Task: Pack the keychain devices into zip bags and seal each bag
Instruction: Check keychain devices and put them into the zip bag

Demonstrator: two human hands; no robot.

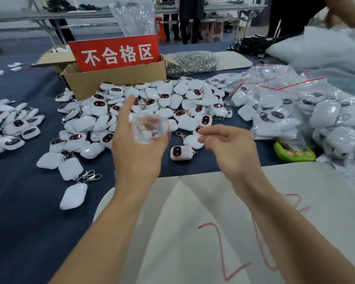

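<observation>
My left hand (pixel 134 146) is raised over the table and holds a small clear zip bag (pixel 150 128) with a red seal strip; its forefinger points up. My right hand (pixel 230 145) hovers beside it with fingers loosely curled, its fingertips just above a white keychain device (pixel 193 141), and whether they touch it is unclear. Another device (pixel 181 153) lies face up below. A big heap of white devices (pixel 152 103) with dark oval faces covers the blue table beyond my hands.
A cardboard box (pixel 115 78) with a red sign stands behind the heap. Bagged devices (pixel 295 107) pile up at the right, beside a green gadget (pixel 293 153). More devices (pixel 10 124) lie at the left. A white sack (pixel 213 222) covers the near edge. A bag of metal clips (pixel 191 62) lies farther back.
</observation>
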